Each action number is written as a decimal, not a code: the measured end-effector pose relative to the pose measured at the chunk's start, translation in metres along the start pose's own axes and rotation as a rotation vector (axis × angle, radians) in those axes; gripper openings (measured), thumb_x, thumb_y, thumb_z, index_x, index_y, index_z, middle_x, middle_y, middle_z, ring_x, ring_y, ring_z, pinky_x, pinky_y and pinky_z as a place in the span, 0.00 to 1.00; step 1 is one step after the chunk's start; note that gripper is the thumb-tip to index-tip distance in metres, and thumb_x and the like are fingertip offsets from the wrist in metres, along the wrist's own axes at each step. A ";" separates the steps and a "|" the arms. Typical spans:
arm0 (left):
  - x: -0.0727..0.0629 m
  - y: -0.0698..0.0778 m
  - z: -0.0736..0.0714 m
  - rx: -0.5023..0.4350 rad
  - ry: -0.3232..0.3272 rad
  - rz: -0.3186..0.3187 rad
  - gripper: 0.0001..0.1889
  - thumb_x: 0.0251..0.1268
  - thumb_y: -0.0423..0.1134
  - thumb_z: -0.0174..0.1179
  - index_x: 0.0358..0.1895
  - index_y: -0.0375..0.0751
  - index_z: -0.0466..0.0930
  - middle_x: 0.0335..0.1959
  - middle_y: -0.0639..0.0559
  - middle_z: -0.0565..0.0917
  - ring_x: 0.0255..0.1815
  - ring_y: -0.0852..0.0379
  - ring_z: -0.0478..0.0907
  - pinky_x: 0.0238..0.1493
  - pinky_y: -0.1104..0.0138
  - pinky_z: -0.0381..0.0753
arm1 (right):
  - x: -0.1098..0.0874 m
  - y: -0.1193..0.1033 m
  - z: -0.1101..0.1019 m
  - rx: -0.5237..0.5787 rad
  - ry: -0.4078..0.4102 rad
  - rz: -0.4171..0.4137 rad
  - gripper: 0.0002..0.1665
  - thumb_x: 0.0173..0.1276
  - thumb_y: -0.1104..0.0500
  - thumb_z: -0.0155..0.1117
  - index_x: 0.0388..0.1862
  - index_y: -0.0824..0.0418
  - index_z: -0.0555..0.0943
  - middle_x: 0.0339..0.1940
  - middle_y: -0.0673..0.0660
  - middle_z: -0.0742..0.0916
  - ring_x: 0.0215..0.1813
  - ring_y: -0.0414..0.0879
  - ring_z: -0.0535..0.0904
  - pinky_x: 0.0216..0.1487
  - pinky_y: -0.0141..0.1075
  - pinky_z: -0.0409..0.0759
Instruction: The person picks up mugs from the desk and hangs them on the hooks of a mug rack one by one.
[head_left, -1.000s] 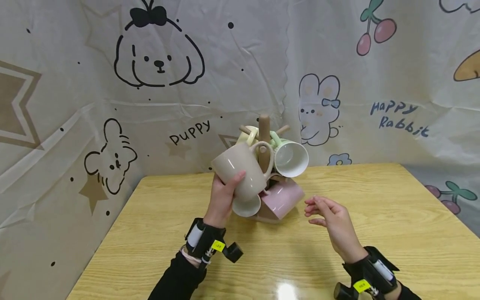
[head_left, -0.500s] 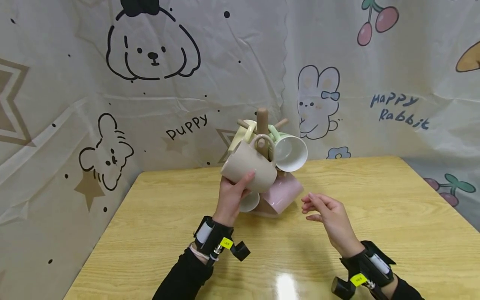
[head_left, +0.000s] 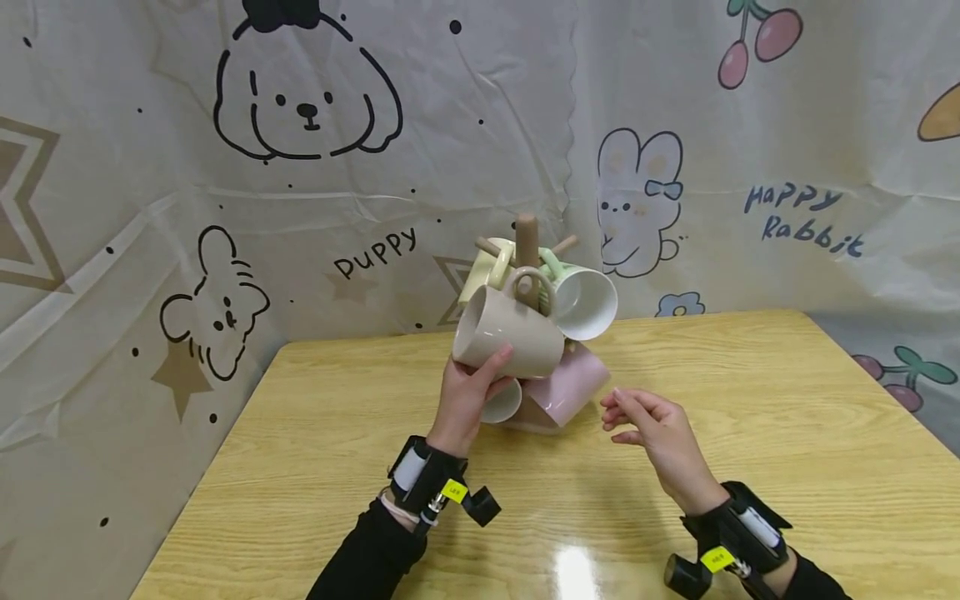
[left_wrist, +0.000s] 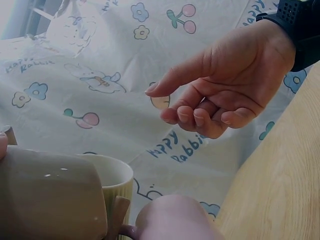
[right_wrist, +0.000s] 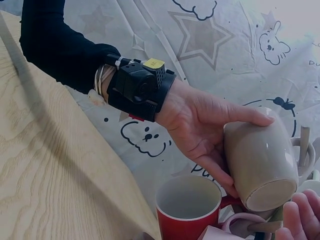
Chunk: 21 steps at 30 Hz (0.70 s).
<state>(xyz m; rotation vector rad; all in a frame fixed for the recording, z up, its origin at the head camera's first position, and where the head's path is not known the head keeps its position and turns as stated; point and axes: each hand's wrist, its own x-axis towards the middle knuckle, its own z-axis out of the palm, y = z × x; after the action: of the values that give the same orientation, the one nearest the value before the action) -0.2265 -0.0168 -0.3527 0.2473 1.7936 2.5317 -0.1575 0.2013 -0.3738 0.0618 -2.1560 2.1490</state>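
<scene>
My left hand (head_left: 467, 404) grips a beige mug (head_left: 513, 337) round its body, thumb on the near side. The mug is tilted with its mouth to the left. Its handle is at the wooden mug rack (head_left: 527, 237), and in the right wrist view a peg (right_wrist: 304, 145) shows within the handle's loop. Whether the peg bears the mug, I cannot tell. My right hand (head_left: 660, 437) hovers to the right of the rack, fingers loosely bent, holding nothing. Nearest to it is a pink mug (head_left: 570, 385) hanging low on the rack.
Also on the rack hang a pale green mug (head_left: 587, 304) at the upper right and a yellow mug (head_left: 478, 275) at the upper left. A red mug (right_wrist: 182, 227) hangs low on the left. The wooden table (head_left: 300, 467) meets a printed cloth (head_left: 360, 192) behind.
My left hand has carried the beige mug rightward and slightly up, its handle now over the rack's post. My right hand has barely moved. The head view has shifted slightly.
</scene>
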 end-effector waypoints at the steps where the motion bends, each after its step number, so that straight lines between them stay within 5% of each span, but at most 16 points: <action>1: 0.000 0.000 0.000 0.005 -0.002 -0.002 0.29 0.57 0.36 0.60 0.61 0.44 0.60 0.54 0.48 0.69 0.48 0.57 0.73 0.42 0.69 0.78 | 0.000 0.001 0.000 0.000 -0.002 0.003 0.12 0.71 0.52 0.51 0.33 0.53 0.81 0.28 0.44 0.84 0.33 0.37 0.80 0.34 0.31 0.80; 9: -0.002 0.002 -0.001 0.040 0.003 -0.033 0.31 0.57 0.37 0.59 0.63 0.43 0.57 0.56 0.46 0.68 0.52 0.56 0.71 0.49 0.66 0.76 | 0.001 0.005 -0.001 -0.007 -0.013 0.023 0.13 0.70 0.52 0.52 0.35 0.57 0.80 0.28 0.44 0.84 0.33 0.37 0.80 0.34 0.31 0.80; 16: -0.002 0.003 -0.005 0.043 0.009 -0.027 0.35 0.55 0.35 0.60 0.64 0.36 0.53 0.58 0.39 0.69 0.49 0.59 0.73 0.45 0.72 0.77 | 0.002 0.007 -0.002 -0.045 -0.022 0.042 0.19 0.70 0.50 0.51 0.40 0.66 0.78 0.29 0.45 0.83 0.34 0.37 0.80 0.35 0.32 0.80; 21: -0.003 0.003 -0.006 0.064 0.000 -0.020 0.36 0.55 0.35 0.61 0.65 0.36 0.51 0.59 0.36 0.70 0.49 0.60 0.75 0.45 0.73 0.76 | 0.003 0.009 -0.002 -0.053 -0.031 0.051 0.17 0.71 0.49 0.51 0.38 0.62 0.79 0.30 0.46 0.83 0.35 0.37 0.80 0.36 0.32 0.80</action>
<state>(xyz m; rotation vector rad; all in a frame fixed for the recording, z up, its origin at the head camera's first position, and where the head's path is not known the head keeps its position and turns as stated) -0.2246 -0.0235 -0.3516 0.2302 1.8694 2.4635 -0.1609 0.2036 -0.3822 0.0368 -2.2546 2.1299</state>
